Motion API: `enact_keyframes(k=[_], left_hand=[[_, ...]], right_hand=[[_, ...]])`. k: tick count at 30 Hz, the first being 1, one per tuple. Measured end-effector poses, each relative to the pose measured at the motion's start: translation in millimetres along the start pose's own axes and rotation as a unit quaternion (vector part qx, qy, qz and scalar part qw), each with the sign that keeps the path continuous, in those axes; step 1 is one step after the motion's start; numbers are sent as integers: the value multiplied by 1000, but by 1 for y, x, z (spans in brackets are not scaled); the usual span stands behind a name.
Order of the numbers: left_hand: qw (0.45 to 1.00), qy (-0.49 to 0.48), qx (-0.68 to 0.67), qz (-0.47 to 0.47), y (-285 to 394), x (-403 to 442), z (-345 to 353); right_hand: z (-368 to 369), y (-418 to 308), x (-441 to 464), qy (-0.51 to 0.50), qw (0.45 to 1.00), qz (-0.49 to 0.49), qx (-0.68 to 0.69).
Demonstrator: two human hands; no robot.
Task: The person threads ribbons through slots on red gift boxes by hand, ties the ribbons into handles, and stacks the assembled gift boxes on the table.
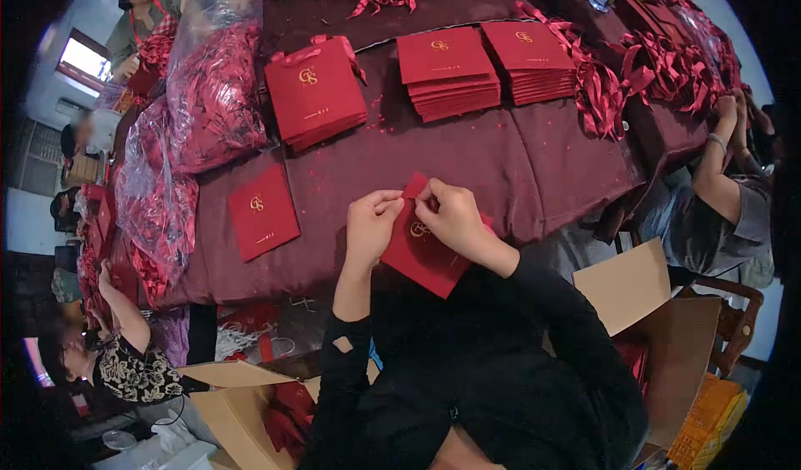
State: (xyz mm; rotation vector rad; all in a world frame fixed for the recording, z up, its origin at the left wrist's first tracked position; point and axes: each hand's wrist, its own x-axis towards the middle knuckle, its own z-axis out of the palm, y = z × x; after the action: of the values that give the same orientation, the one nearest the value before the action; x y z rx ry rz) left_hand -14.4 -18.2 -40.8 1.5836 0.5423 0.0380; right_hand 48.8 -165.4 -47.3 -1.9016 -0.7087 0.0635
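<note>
A red bag (430, 261) with a gold emblem hangs tilted between my two hands at the table's near edge. My left hand (375, 224) pinches its top corner on the left side. The fingers of my right hand (455, 215) are closed at the same top edge, close to the left fingertips, and cover part of the emblem. What lies between the fingertips is too small to make out. Left of my hands, a single red bag (264, 211) lies flat on the dark red tablecloth (434, 149).
Stacks of red bags (317, 94) (450, 73) (530, 65) stand across the table. Red ribbons (601, 94) lie at the right; clear plastic sacks (219, 94) of ribbons at the left. Open cardboard boxes (626, 286) (229, 420) flank me. Co-workers sit at both sides.
</note>
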Motion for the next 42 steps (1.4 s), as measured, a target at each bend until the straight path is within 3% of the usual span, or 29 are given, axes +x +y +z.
enact_keyframes(k=[2, 6, 12, 17, 20, 22, 23, 26, 27, 31, 33, 36, 38, 42], left_hand=[[1000, 12, 13, 13, 0, -2, 5], [992, 53, 88, 68, 10, -10, 12], [986, 67, 119, 100, 4, -11, 14], [961, 62, 226, 149, 1, -12, 14], [982, 47, 144, 113, 1, -3, 7], [988, -75, -125, -56, -4, 6, -6], [979, -90, -158, -92, -3, 7, -7], [981, -124, -94, -117, 9, 6, -2], [988, -134, -8, -77, 5, 9, -4], [986, -150, 21, -70, 5, 13, -5], [976, -43, 193, 87, 9, 7, 3], [974, -9, 186, 128, 4, 10, -2], [989, 96, 27, 107, -7, 26, -16], [995, 69, 1, 75, -1, 29, -36]], right_hand=[[1, -2, 2, 1, 997, 69, -22], [1, 0, 10, 4, 997, 59, -46], [-4, -4, 21, -57, 987, 150, -18], [-2, -5, 26, -90, 988, 109, -54], [-7, -3, 19, -84, 994, 57, -34], [-6, 6, 10, -67, 997, -28, -10], [-4, 10, 5, -66, 997, -31, -11], [-5, 10, 1, -46, 998, 2, 50], [-8, 11, 2, -73, 995, 28, 57], [-13, 22, 6, -170, 968, 101, 153], [-21, 21, 10, -179, 958, 117, 189], [-30, 21, 14, -212, 947, 105, 219], [-30, 24, 12, -215, 944, 117, 223], [-31, 14, 13, -209, 944, 150, 209]])
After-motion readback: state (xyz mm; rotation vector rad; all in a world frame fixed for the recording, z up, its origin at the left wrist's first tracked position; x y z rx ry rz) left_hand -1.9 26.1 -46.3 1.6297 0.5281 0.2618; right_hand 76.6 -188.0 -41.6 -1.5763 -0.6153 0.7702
